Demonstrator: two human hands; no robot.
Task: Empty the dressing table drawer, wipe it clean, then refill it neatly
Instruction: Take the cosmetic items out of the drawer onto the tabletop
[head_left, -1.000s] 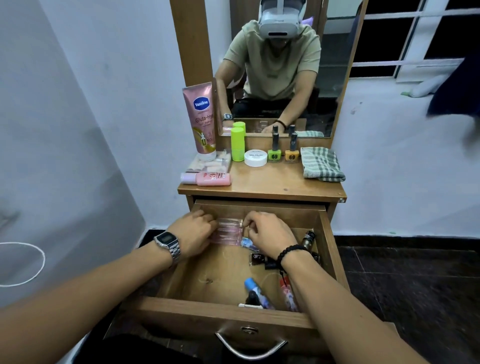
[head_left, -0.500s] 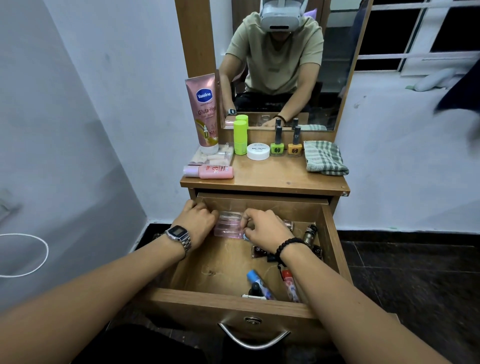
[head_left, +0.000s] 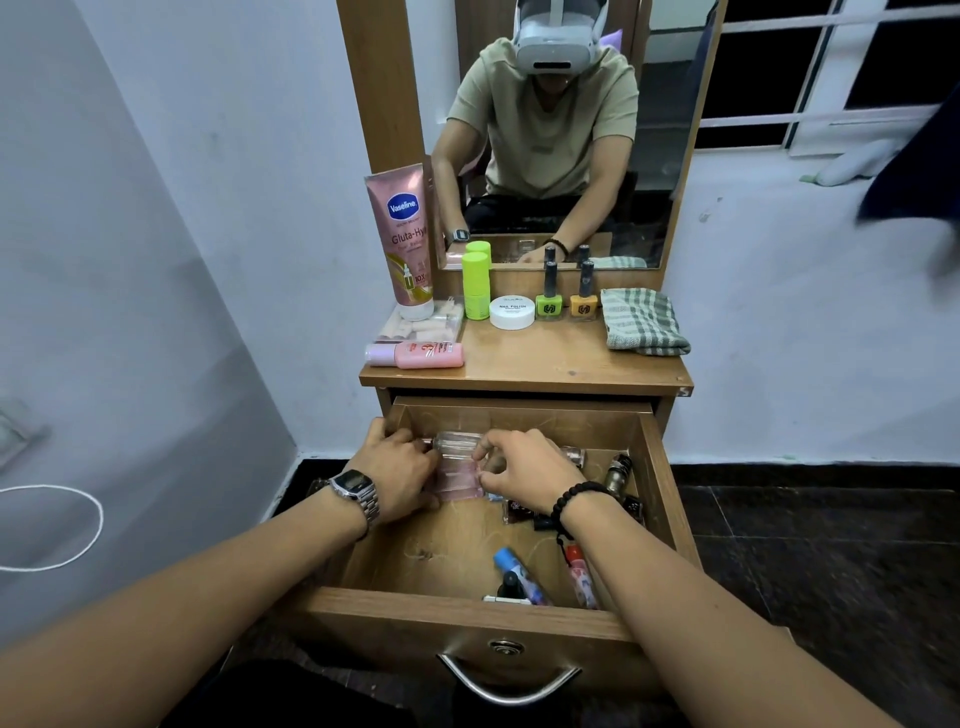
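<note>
Both hands reach into the open drawer (head_left: 670, 499) near its back edge. The left hand (head_left: 397, 480) and right hand (head_left: 524, 473) each curl fingers round opposite ends of a clear pink perfume bottle (head_left: 457, 475), which lies between them, long axis running front to back. Above it is free room for lifting; the surface (head_left: 561, 358) has bare space at its middle, beside the checked cloth (head_left: 641, 322).

One camera sat on the person's head. It looked forward and down, close over the open drawer (head_left: 467, 608), facing the mirror (head_left: 561, 130).
</note>
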